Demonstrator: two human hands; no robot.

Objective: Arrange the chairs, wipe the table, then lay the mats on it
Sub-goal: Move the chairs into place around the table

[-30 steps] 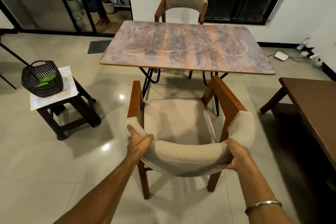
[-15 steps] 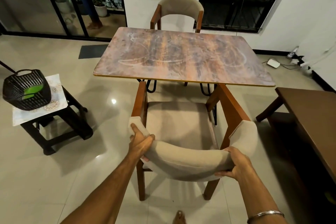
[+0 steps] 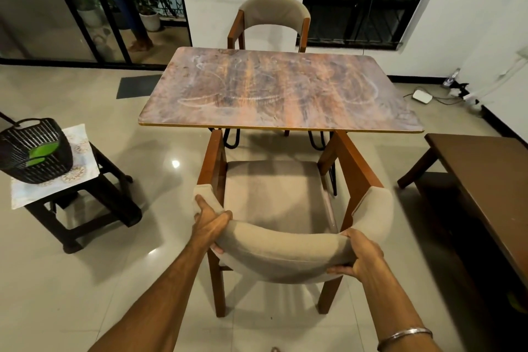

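Sitting far left: black basket [image 3: 34,151] on small dark stool [image 3: 85,208]. Left hand [image 3: 210,221] wrapped around left end of near chair [image 3: 280,203] padded backrest. Chair's front arms reach smudged surface [image 3: 280,91] edge; whether they touch, cannot tell. Second chair [image 3: 274,20] at far side. Right hand [image 3: 358,257] clamped on backrest's right end. Dark bench [image 3: 485,174] far right.
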